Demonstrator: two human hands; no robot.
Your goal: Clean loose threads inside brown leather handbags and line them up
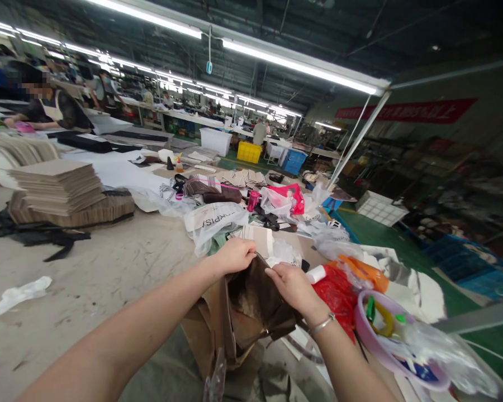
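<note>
In the lower middle of the head view is a brown fabric piece [255,296], shaped like an open bag with a dark hollow inside. My left hand [235,255] pinches its upper edge, fingers closed. On its right side my right hand [291,283] grips the same edge, thumb on top and the other fingers partly hidden behind the fabric. A metal bracelet [322,324] circles my right wrist. Beneath and left of the piece are stiff brown flaps [203,324]. A small stack of beige pieces [262,239] lies just beyond my hands.
Stacked beige panels [58,184] stand on the table [142,268] at left. Plastic bags [216,220], a red bag [335,290] and a purple basin [362,324] crowd the middle and right. A person [62,111] leans over the table at far left. Blue crates [465,262] stand right.
</note>
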